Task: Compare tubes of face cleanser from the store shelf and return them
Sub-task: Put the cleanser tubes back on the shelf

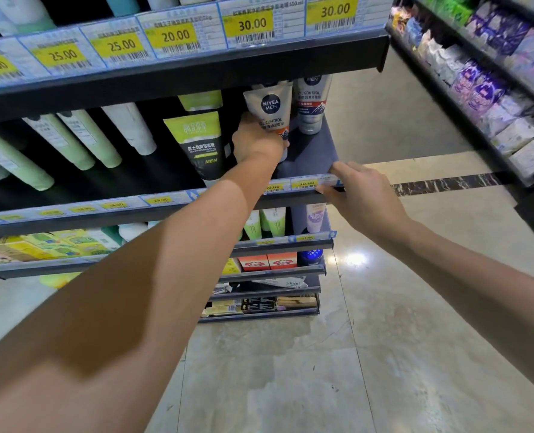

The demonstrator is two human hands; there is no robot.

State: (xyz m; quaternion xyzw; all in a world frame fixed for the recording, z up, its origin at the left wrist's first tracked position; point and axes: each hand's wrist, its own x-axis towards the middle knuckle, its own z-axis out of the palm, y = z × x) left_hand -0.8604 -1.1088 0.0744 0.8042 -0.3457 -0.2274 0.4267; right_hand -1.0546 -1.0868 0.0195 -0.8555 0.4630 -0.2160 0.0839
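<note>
My left hand [256, 142] grips the lower end of a white Nivea Men tube [270, 104], which stands cap down on the middle shelf [309, 151]. Just to its right, a second Nivea Men tube [311, 104] in grey and white stands upright. Left of my hand stands a green and black men's cleanser tube [201, 145]. My right hand [359, 192] holds the shelf's front edge by the price strip [304, 184], thumb on top and fingers under the rail.
Pale green and white tubes [81, 139] lean in a row further left. The shelf above carries yellow price tags [252, 24]. Lower shelves hold boxes and tubes. A second rack of packets [490, 89] lines the right side, with an aisle of tiled floor [368, 307] between.
</note>
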